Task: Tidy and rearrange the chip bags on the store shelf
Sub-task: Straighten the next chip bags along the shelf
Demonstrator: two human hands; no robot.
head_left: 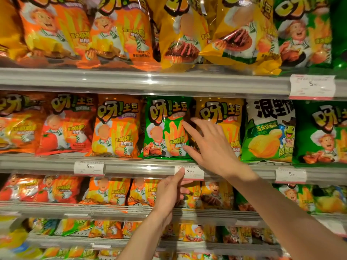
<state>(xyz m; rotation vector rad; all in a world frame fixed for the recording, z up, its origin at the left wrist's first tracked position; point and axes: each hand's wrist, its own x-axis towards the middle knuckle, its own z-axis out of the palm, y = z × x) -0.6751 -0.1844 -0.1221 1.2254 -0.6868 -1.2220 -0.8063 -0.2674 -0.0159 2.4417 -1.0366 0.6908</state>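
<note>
A green chip bag (165, 128) stands upright in the middle shelf row, between an orange bag (116, 126) and a yellow bag (227, 117). My right hand (210, 145) is spread open at the seam between the green and yellow bags, fingertips on the green bag's right edge, palm covering the yellow bag's lower left. My left hand (170, 190) reaches up below it, thumb touching the white price tag (193, 172) on the shelf rail, other fingers curled toward the bags on the shelf below. Neither hand grips a bag.
Several shelves are packed with upright chip bags: orange, yellow and green above (180, 34), red tomato bags (65, 126) at left, a corn-flavour bag (268, 130) and a green bag (323, 134) at right. Clear shelf rails (131, 81) with price tags run along each shelf front.
</note>
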